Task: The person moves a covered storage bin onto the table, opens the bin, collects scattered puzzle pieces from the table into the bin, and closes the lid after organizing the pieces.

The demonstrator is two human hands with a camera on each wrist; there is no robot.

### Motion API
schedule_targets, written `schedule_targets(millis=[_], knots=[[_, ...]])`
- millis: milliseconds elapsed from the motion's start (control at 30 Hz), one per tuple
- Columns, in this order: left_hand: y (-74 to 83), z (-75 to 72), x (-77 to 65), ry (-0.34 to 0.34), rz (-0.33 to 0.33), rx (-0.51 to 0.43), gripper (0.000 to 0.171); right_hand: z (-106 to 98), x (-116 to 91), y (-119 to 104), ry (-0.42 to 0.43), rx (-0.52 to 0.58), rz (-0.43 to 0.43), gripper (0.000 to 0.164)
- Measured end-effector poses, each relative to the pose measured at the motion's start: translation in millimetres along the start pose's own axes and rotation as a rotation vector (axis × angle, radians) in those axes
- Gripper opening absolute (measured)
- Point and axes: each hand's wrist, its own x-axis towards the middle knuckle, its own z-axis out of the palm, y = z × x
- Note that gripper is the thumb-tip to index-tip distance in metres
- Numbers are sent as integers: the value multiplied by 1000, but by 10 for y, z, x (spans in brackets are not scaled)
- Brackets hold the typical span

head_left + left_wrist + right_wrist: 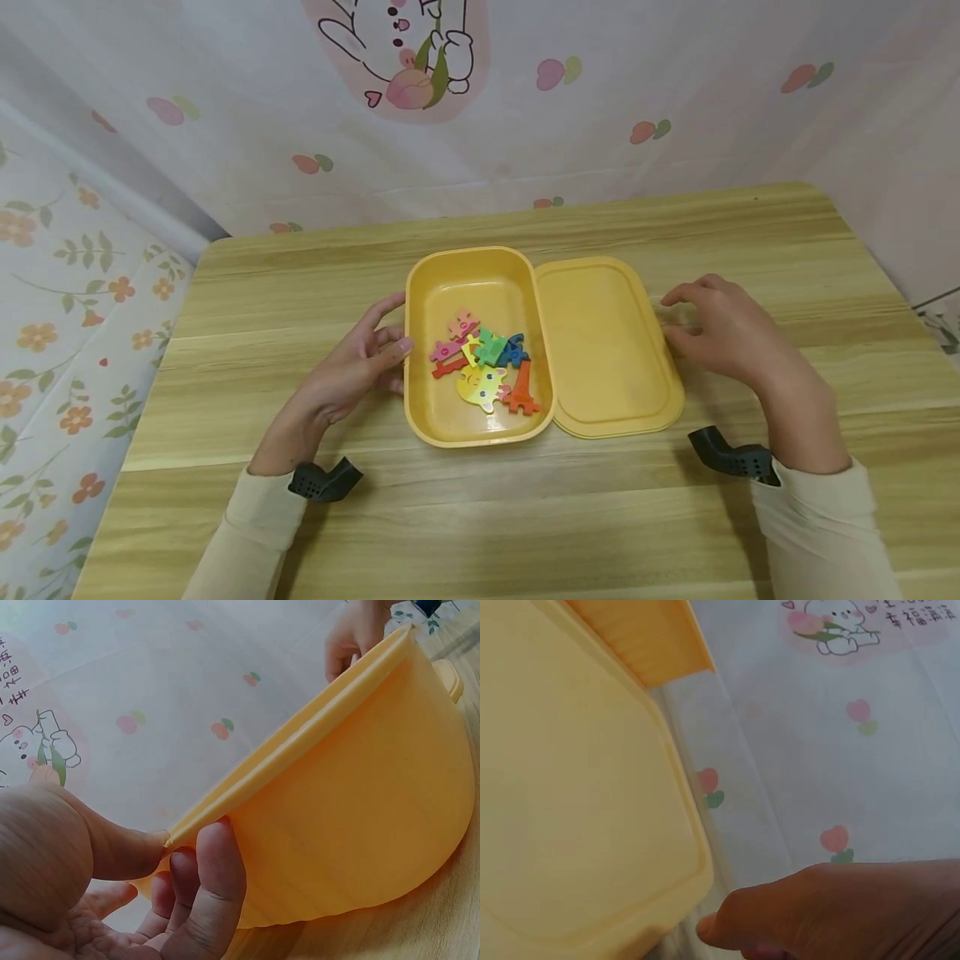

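A yellow plastic box (474, 430) stands on the table with its top uncovered. Inside lie several foam puzzle pieces, among them a green piece (491, 347), a yellow animal-face piece (482, 387) and an orange-red piece (522, 392). My left hand (360, 354) holds the box's left side, thumb at the rim and fingers against the outer wall (352, 810). The matching yellow lid (603, 342) lies flat against the box's right side. Beside the lid's right edge is my right hand (720, 329), fingers loosely bent, holding nothing; whether a fingertip touches the lid is unclear.
The wooden table (480, 517) runs back to a patterned curtain (480, 158), with a floral cloth (82, 358) hanging at the left. A black wrist mount (326, 481) sits on the left sleeve and another black mount (731, 456) on the right.
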Motion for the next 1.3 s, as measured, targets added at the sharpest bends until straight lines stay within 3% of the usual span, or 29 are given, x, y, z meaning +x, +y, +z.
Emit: schedule_targets(millis=[633,900,1300], knots=[[-10,-6,1,-1,5,1,72,29,-8,199,-81,-2,63,40],[-6,-10,6,-1,7,3,72,1,-24,248,-106,8,96,49],[-3,-11,3,-7,11,0,73,-4,-48,269,-60,-16,148,45]])
